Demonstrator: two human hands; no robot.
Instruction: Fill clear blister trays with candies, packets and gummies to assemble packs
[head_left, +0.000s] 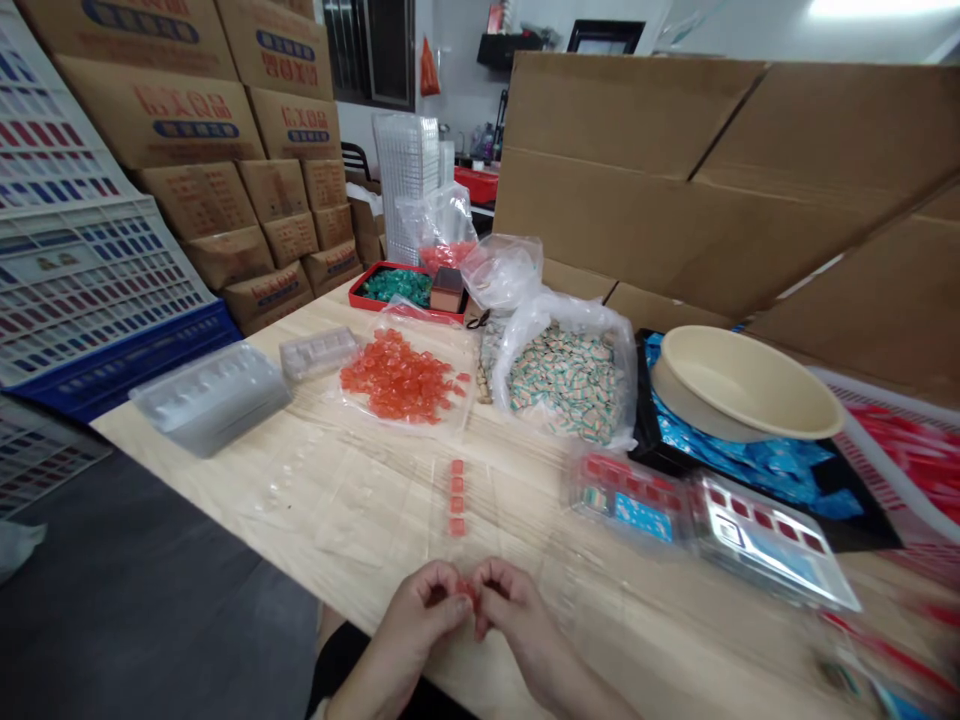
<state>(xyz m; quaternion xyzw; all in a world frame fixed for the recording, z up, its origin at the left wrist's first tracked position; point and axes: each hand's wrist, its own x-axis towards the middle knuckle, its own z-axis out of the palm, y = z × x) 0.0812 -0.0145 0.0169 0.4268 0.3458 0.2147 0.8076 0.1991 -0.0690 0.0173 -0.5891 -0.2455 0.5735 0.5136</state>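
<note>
At the bottom centre, the left hand [420, 610] and right hand [517, 610] meet over the near edge of the pale wooden desk [645, 600], wrists low and forearms angled inward. Their fingers [450, 585] pinch narrowly on a small orange-red candy [469, 592], mostly hidden by them. A piece this small could slip from so tight a pinch and drop off the near edge. Just ahead, a short row of similar cubes [456, 495] lies exposed, where a careless knock could scatter it. Farther on sits a heap of orange candies [394, 375] on plastic, with candy-filled plastic trays [765, 540] to the right.
</note>
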